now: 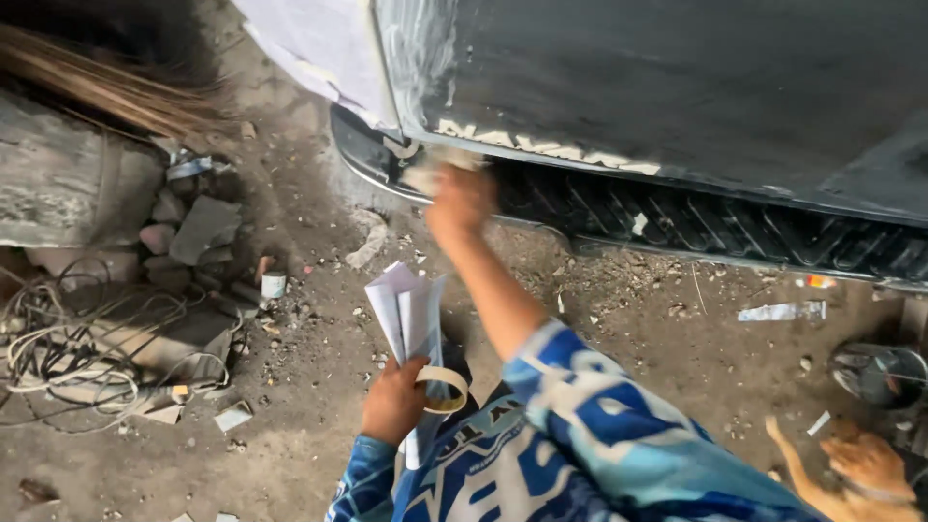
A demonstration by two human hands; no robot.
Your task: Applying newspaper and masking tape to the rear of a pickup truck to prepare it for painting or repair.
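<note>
Cables [72,353] lie tangled on the dirt floor [309,454] at left, beside broken stones [188,232] and a small white roll [275,284]. Nearer the middle, the left hand [394,401] is clamped on folded sheets of paper [411,314], a roll of masking tape [443,387] hanging at its fingers. The right hand [462,201], blurred, reaches up to the lower edge of the dark vehicle panel [677,87], pressing a pale, crumpled piece [440,166] against it; its grip cannot be told. Below runs a ribbed side step [696,222]; a tan dog [851,474] lies at far right.
</note>
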